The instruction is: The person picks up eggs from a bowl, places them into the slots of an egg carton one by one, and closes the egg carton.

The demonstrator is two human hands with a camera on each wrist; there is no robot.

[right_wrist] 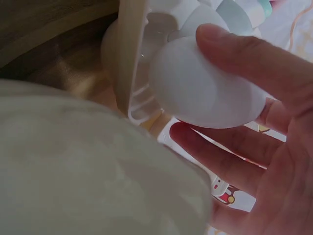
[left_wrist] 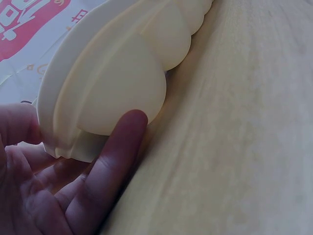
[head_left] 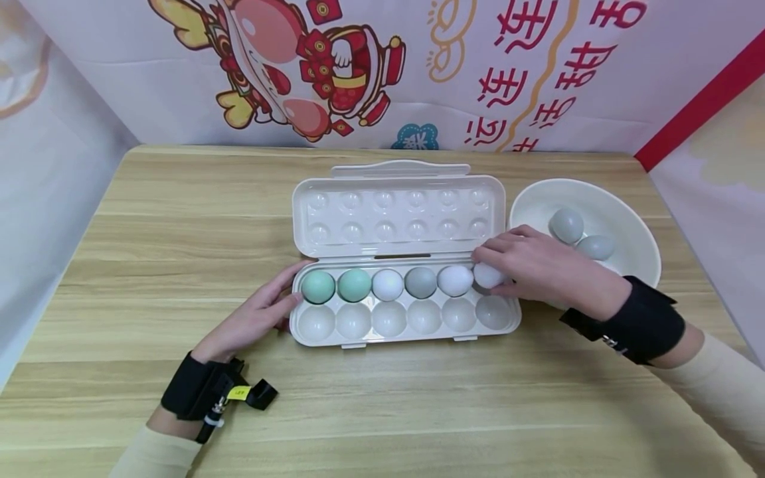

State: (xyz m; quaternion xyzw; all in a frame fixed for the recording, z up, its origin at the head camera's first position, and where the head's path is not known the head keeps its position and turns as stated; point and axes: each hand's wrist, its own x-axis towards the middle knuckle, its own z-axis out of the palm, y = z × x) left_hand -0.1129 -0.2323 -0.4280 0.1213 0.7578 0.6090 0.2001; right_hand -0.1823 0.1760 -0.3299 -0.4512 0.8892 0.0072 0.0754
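Note:
A white plastic egg carton point(head_left: 441, 326) lies with its lid laid back. In its rear row sit green eggs point(head_left: 354, 285), pale eggs point(head_left: 455, 280) and a grey egg point(head_left: 421, 283); the front row's cups hold nothing. My right hand point(head_left: 540, 269) holds a white egg point(right_wrist: 200, 85) at the rear row's right-end cup, thumb on one side and fingers on the other. At the carton's left end my left hand point(head_left: 259, 315) grips the corner. In the left wrist view, one finger point(left_wrist: 115, 156) presses against the outside of an end cup.
A white bowl point(head_left: 648, 249) stands at the right, close beside the carton, with grey eggs point(head_left: 566, 226) inside. My right forearm passes in front of it. The wooden table point(head_left: 382, 411) meets a printed cloth backdrop point(head_left: 454, 86) at its far edge.

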